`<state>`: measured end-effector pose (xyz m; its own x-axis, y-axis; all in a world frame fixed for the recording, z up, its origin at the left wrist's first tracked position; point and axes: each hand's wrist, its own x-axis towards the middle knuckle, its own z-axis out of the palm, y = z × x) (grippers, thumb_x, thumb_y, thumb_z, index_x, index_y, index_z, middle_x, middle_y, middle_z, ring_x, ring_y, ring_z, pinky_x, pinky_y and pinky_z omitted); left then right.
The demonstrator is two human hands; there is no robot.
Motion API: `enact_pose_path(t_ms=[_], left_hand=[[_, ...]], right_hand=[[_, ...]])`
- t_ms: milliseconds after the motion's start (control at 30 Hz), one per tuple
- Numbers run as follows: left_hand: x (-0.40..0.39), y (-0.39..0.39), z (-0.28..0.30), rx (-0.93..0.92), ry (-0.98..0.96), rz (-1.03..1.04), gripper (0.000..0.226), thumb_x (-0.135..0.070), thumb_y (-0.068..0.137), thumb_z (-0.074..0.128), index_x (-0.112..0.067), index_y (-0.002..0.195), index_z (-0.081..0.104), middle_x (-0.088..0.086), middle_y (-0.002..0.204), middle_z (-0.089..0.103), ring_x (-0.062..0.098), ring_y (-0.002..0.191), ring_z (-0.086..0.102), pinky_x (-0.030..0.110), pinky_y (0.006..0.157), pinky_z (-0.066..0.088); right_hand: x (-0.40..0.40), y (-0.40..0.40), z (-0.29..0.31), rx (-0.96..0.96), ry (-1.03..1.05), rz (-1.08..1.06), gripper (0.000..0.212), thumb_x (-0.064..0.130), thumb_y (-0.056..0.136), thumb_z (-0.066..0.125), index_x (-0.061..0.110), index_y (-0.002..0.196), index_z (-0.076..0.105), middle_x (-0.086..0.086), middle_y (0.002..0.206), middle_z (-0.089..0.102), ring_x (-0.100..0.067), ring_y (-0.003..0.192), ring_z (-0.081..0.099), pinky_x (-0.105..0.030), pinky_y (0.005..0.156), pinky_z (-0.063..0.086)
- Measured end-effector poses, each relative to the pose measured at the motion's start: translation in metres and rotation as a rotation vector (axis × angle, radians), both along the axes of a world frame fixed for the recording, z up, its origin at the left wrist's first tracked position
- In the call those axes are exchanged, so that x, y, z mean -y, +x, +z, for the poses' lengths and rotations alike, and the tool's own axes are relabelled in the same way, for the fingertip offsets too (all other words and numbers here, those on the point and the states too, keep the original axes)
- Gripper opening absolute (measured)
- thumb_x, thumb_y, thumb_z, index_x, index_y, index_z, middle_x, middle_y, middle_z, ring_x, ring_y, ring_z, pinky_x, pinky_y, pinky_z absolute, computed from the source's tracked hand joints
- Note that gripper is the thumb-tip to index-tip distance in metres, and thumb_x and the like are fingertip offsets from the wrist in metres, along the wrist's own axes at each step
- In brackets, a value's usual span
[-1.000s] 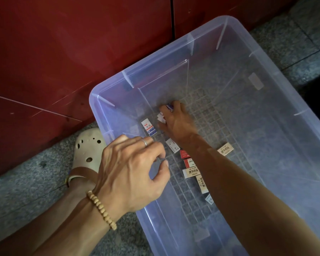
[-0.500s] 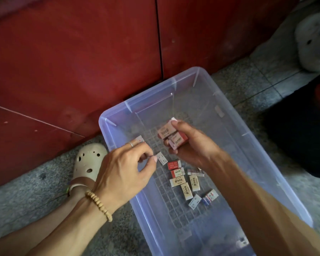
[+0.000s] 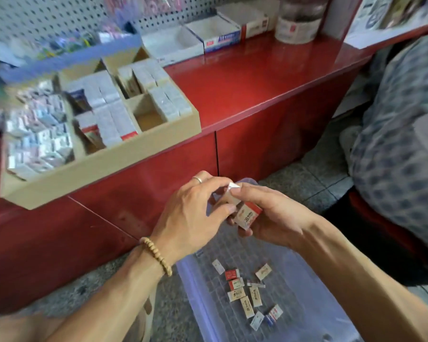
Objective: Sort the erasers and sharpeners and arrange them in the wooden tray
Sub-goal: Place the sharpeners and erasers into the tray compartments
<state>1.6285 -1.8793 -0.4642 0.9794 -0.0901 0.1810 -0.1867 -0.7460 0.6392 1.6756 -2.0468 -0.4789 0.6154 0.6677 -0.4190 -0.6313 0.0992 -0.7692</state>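
Both hands' fingers [image 3: 223, 209] pinch erasers [image 3: 247, 214].

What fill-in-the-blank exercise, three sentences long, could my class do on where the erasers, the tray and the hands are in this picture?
1. The loose erasers lie in a clear plastic ____ on the floor.
2. The wooden tray sits on a counter whose colour is ____.
3. The beaded bracelet is worn on the ____ wrist, while the left hand and right hand together hold a few erasers.

Missing words: bin; red; left
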Motion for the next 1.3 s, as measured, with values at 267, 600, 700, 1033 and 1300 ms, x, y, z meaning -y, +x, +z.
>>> enact_pose_path(t_ms=[267,600,700,1033,1300], left_hand=[[-0.017,0.031,0.069,0.083,-0.05,0.034,0.024,-0.028,0.084,0.075,-0.029,0.108,0.071,-0.014,0.086,0.066,-0.004,0.074,0.055,0.01,0.065,0.038],[-0.117,0.093,0.13,0.057,-0.083,0.178,0.014,-0.014,0.078,0.079,-0.018,0.084,0.067,-0.011,0.073,0.066,0.006,0.068,0.064,0.033,0.072,0.055],[-0.154,0.119,0.147,0.031,0.062,0.293,0.018,-0.017,0.075,0.082,-0.016,0.087,0.068,0.004,0.084,0.071,0.022,0.079,0.069,0.038,0.074,0.057],[-0.174,0.179,0.136,-0.102,0.472,0.262,0.019,-0.021,0.077,0.081,-0.021,0.079,0.062,-0.006,0.08,0.061,0.018,0.083,0.06,0.033,0.075,0.052],[-0.174,0.189,0.114,-0.083,0.509,0.255,0.02,-0.015,0.077,0.08,-0.019,0.082,0.062,0.0,0.091,0.062,0.021,0.09,0.059,0.036,0.079,0.051]], right_hand=[[-0.023,0.018,0.073,0.069,-0.008,-0.174,0.019,0.028,0.094,0.059,0.019,0.098,0.075,-0.004,0.079,0.062,-0.012,0.063,0.056,-0.025,0.05,0.033],[-0.069,0.052,0.104,0.065,-0.067,-0.477,0.014,0.03,0.09,0.07,0.016,0.091,0.065,-0.007,0.073,0.064,-0.013,0.056,0.055,-0.025,0.048,0.034],[-0.08,0.055,0.11,0.081,-0.036,-0.474,0.014,0.028,0.091,0.069,0.015,0.092,0.064,-0.006,0.069,0.063,-0.012,0.053,0.053,-0.025,0.048,0.031],[-0.082,0.054,0.107,0.066,-0.081,-0.511,0.016,0.028,0.091,0.069,0.012,0.091,0.067,-0.007,0.069,0.067,-0.013,0.057,0.055,-0.023,0.045,0.034],[-0.08,0.056,0.104,0.092,-0.12,-0.502,0.016,0.028,0.093,0.067,0.012,0.09,0.066,-0.008,0.072,0.068,-0.017,0.066,0.057,-0.025,0.05,0.034]])
